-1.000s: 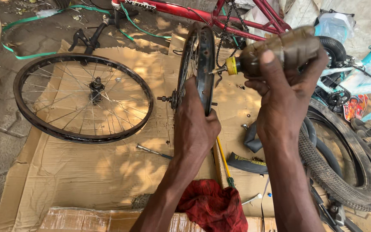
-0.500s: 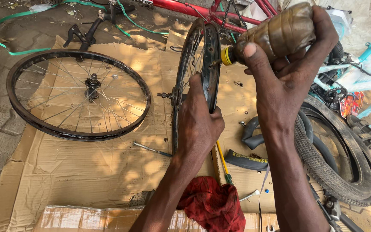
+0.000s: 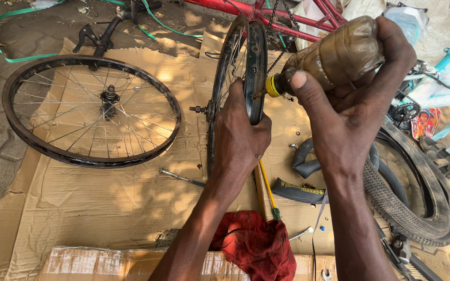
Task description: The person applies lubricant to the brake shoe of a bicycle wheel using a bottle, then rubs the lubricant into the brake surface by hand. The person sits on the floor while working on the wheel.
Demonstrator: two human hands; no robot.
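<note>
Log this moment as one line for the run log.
left hand: grips upright wheel rim | right hand: holds brown bottle, yellow nozzle at rim | second wheel: flat on cardboard

2 wheels [image 3: 92, 112], 1 bottle [image 3: 334, 54]

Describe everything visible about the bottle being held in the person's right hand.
The bottle is a soft-looking, translucent plastic one, grimy and brownish, apparently holding dark liquid. It has a yellow nozzle cap. It lies tipped nearly sideways, nozzle pointing left and slightly down, its tip against or very close to the rim of the upright wheel. The right hand wraps it from below, thumb near the neck. The left hand steadies the wheel.
</note>
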